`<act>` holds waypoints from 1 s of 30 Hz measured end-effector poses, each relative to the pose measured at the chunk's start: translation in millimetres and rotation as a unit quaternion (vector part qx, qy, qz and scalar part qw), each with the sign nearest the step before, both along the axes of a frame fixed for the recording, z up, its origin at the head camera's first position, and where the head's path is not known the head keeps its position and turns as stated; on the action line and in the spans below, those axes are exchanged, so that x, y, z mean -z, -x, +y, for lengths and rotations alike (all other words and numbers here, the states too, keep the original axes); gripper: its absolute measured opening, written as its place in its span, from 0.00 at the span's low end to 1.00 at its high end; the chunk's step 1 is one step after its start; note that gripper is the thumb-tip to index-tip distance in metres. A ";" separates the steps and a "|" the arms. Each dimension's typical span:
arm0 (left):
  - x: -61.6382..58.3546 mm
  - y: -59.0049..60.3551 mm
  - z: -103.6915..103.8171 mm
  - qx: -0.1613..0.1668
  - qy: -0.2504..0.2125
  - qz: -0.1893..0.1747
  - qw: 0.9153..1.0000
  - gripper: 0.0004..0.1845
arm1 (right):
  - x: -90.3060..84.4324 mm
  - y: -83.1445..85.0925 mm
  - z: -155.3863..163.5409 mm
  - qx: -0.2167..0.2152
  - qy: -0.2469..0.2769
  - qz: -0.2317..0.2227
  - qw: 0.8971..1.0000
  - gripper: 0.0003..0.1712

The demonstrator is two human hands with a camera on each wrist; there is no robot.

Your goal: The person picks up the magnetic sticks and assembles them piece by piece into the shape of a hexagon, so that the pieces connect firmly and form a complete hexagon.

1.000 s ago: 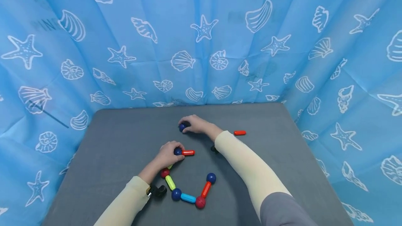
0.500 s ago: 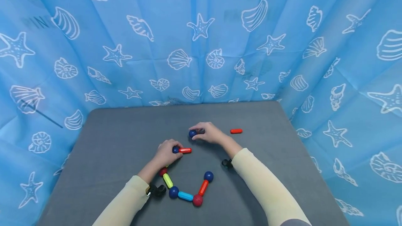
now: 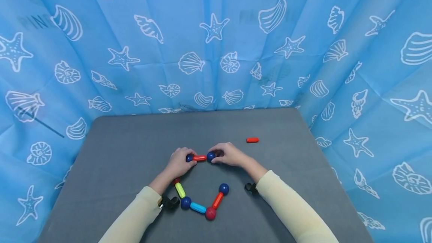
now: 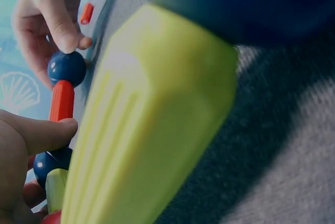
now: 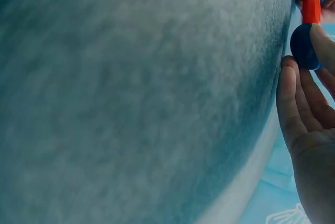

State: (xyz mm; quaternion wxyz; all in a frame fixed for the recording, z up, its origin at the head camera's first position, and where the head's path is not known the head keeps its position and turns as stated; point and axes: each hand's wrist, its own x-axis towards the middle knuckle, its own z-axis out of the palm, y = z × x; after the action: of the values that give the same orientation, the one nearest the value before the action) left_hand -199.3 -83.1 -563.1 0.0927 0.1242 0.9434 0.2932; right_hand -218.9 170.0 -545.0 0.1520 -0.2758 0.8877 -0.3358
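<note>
In the head view, my left hand grips a blue ball with a red rod sticking out to its right. My right hand pinches another blue ball, which meets the rod's free end in the left wrist view. From the held joint, a curved chain runs toward me: a red ball partly behind my left hand, a yellow-green rod, a blue ball, a light blue rod, a red ball, a red rod and a blue end ball.
A loose red rod lies farther back on the grey table, right of my right hand. A blue curtain with white shells hangs behind the table. Dark wrist mounts jut out near both cuffs.
My right hand has carried its blue ball from the back toward me and slightly right, to the red rod's free end. My left hand keeps its grip and has barely moved.
</note>
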 end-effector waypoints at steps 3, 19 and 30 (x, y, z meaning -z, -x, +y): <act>-0.2 1.0 1.7 -0.003 -0.001 -0.002 1.000 0.12 | 0.6 1.2 -2.6 0.002 -0.002 -0.004 1.000 0.23; -2.6 -10.6 5.0 -0.004 0.003 0.090 0.996 0.19 | -9.0 8.6 54.4 0.129 0.006 0.056 0.990 0.19; -29.6 -69.7 51.2 0.042 -0.015 0.001 0.999 0.16 | -10.9 10.9 99.4 0.246 -0.139 0.097 0.955 0.19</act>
State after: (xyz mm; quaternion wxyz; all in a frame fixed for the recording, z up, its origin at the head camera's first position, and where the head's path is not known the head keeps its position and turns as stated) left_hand -129.7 -31.9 -533.4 0.1020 0.1654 0.9329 0.3034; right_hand -229.8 269.4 -534.1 0.0149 -0.0567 0.9764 -0.2080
